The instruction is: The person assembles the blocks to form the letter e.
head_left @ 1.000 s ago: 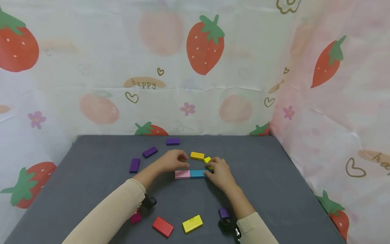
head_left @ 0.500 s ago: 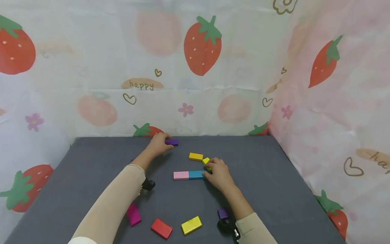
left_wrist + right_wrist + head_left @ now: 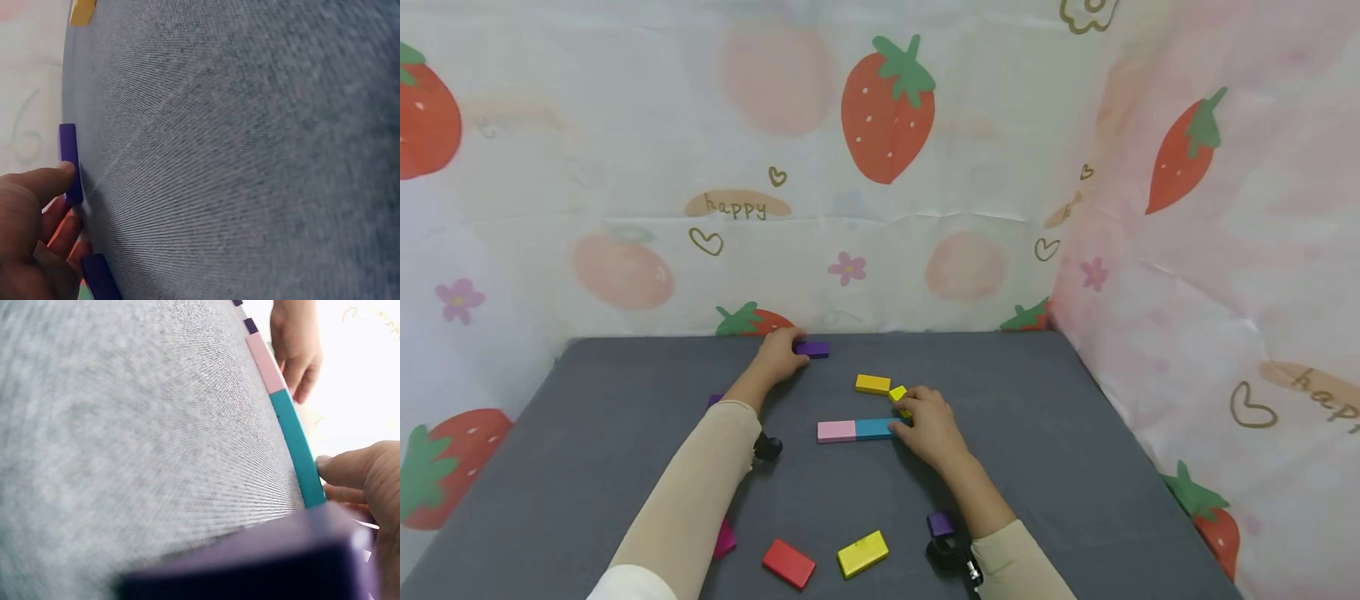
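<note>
At the far edge of the table my left hand pinches the left end of a purple block. In the left wrist view the thumb lies on this purple block, with the fingers behind it. A pink block and a blue block lie end to end in a row mid-table. My right hand holds the blue block's right end, thumb against it. Its fingers reach beside a small yellow block, partly covering yellow there. The right wrist view shows the thumb at the blue block.
An orange-yellow block lies behind the row. Nearer the front are a red block, a yellow block and a magenta block, partly behind the left sleeve. Another purple block sits by the right wrist. A patterned cloth hangs behind the table.
My left hand has moved from beside the pink block back and left to the far purple block and taken hold of it. The right hand has stayed at the blue block.
</note>
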`<state>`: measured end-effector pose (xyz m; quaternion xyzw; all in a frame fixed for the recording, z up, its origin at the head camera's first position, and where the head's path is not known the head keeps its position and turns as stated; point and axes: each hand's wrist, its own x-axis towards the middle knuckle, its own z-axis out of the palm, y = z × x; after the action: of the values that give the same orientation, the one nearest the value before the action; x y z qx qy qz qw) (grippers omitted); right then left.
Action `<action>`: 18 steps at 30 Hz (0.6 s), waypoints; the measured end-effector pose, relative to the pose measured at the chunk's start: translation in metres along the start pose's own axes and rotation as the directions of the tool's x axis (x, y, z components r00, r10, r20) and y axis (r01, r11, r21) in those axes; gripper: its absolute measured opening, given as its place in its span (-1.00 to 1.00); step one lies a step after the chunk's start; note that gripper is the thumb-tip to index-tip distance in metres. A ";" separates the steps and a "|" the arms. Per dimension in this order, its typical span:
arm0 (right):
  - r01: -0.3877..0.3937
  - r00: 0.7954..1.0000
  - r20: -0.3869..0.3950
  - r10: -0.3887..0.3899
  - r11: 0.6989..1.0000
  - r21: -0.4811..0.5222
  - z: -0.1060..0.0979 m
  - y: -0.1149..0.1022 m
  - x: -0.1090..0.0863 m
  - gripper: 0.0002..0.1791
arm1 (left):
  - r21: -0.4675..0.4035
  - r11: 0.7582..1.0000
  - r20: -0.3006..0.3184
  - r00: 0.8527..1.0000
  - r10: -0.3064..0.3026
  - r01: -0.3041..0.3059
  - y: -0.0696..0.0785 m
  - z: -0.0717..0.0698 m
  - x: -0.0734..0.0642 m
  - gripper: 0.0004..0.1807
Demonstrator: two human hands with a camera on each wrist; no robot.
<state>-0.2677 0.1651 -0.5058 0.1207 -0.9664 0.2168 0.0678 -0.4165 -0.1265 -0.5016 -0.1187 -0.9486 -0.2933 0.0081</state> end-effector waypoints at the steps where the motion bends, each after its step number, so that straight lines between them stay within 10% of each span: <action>1: -0.001 1.000 0.000 0.001 1.000 0.000 0.000 0.000 0.000 -0.64 | -0.003 1.000 -0.002 1.000 -0.003 0.003 -0.001 0.001 0.001 -0.43; 18: 0.007 1.000 -0.012 -0.007 1.000 0.003 -0.001 0.001 -0.002 -0.65 | -0.044 0.999 -0.006 1.000 0.005 -0.005 -0.004 0.004 0.004 -0.59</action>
<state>-0.2664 0.1667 -0.5053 0.1227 -0.9652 0.2188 0.0743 -0.4215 -0.1265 -0.5068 -0.1202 -0.9416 -0.3143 0.0089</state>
